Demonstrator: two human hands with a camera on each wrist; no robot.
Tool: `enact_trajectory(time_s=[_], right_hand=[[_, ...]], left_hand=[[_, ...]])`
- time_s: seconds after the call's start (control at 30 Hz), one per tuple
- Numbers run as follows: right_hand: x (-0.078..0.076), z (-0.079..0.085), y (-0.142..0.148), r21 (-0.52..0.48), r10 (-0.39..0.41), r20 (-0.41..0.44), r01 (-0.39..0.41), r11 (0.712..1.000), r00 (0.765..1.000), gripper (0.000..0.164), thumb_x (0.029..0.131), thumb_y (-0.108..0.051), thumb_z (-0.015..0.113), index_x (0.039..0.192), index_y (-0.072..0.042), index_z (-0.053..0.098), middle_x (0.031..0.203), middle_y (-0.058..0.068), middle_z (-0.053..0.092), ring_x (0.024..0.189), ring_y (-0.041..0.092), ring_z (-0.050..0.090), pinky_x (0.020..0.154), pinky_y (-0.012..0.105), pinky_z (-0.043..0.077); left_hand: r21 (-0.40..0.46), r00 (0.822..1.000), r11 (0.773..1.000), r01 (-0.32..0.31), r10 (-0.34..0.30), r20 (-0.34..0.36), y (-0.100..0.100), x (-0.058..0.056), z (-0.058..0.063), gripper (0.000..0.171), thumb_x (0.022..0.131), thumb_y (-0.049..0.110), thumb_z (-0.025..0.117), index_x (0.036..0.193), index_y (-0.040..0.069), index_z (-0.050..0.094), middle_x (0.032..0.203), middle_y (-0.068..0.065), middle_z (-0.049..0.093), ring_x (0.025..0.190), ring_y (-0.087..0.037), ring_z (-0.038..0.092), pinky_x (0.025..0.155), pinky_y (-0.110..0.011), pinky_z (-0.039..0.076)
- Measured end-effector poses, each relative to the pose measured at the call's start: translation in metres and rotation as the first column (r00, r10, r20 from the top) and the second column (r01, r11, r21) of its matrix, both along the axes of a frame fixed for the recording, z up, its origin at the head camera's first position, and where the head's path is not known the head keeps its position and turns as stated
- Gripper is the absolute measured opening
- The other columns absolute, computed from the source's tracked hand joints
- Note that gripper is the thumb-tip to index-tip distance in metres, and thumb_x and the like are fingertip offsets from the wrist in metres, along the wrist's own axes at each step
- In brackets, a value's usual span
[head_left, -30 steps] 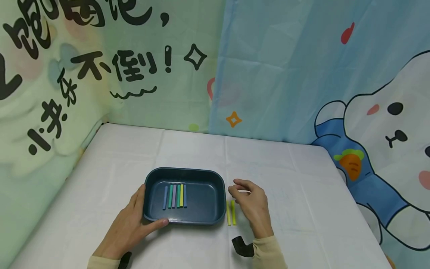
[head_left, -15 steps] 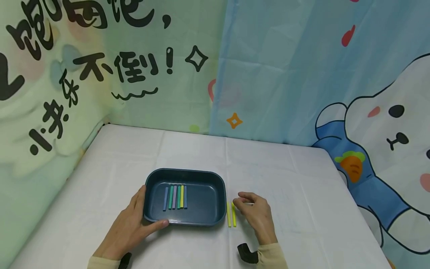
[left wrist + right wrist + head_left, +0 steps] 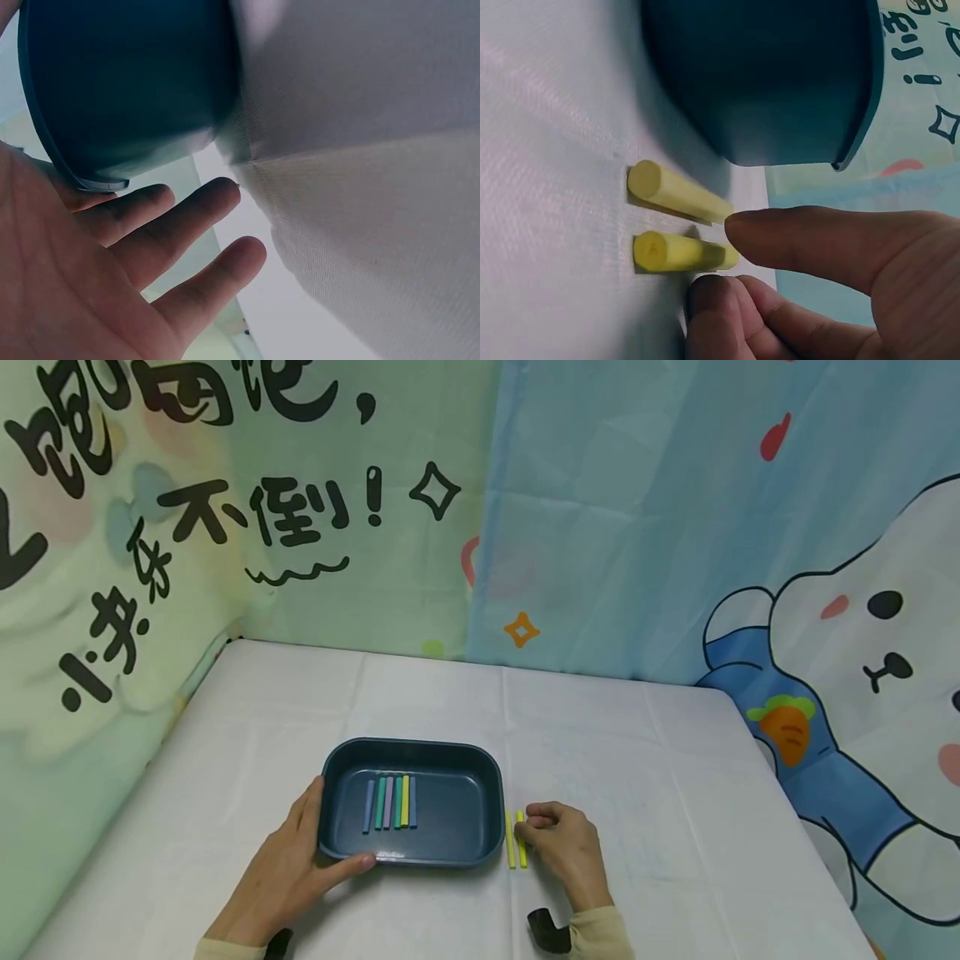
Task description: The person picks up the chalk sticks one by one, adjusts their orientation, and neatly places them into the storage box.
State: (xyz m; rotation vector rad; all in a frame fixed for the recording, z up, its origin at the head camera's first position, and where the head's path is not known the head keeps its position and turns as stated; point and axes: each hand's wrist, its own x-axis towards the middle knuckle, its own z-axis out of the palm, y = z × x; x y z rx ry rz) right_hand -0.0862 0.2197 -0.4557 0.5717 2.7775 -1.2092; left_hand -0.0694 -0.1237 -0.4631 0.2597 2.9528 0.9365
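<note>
My left hand (image 3: 281, 864) rests at the left end of a dark blue tray (image 3: 457, 852), its thumb along the near rim. In the left wrist view its other fingers (image 3: 176, 232) are extended, several apart from the tray. Two yellow chalk sticks lie side by side on the cloth right of the tray: a paler chalk stick (image 3: 679, 193) nearer it and a brighter chalk stick (image 3: 676, 252) beyond. Over the far end of the brighter one is my right hand (image 3: 566, 852), thumb and index finger on either side with a gap between them. Several coloured chalk sticks (image 3: 388, 802) stand in a row inside the tray.
A white cloth (image 3: 637, 760) covers the table. Behind it hang printed curtains (image 3: 592, 527) with lettering and a white cartoon animal (image 3: 847, 627). A black strap end (image 3: 547, 932) sticks out by the right wrist.
My right hand has moved down from beside the tray's right rim to the brighter yellow chalk stick, its fingertips now at its far end. The left hand and tray have stayed in place.
</note>
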Motion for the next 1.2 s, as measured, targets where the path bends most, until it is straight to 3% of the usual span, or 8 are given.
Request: enact_trajectory(time_s=[0.77, 1.2], right_hand=[[-0.0032, -0.0038, -0.0038, 0.059, -0.011, -0.022, 0.012, 0.998, 1.0, 0.025, 0.077, -0.014, 0.074, 0.1, -0.006, 0.078, 0.079, -0.003, 0.071, 0.077, 0.015, 0.062, 0.073, 0.033, 0.049], [-0.0032, -0.0046, 0.0047, -0.058, -0.027, 0.002, 0.027, 0.998, 1.0, 0.031, 0.081, -0.021, 0.075, 0.109, -0.006, 0.078, 0.089, -0.001, 0.074, 0.083, 0.013, 0.064, 0.074, 0.028, 0.048]], left_hand=[[0.007, 1.0, 1.0, -0.003, 0.003, -0.011, 0.0003, -0.0005, -0.0007, 0.125, 0.077, 0.08, 0.066, 0.16, 0.0, 0.017, 0.158, -0.025, 0.034, 0.13, -0.042, 0.052, 0.102, -0.056, 0.046], [0.006, 1.0, 1.0, -0.009, 0.009, -0.01, -0.0003, -0.0004, -0.0026, 0.125, 0.077, 0.079, 0.067, 0.161, 0.0, 0.016, 0.158, -0.024, 0.034, 0.129, -0.042, 0.053, 0.102, -0.056, 0.046]])
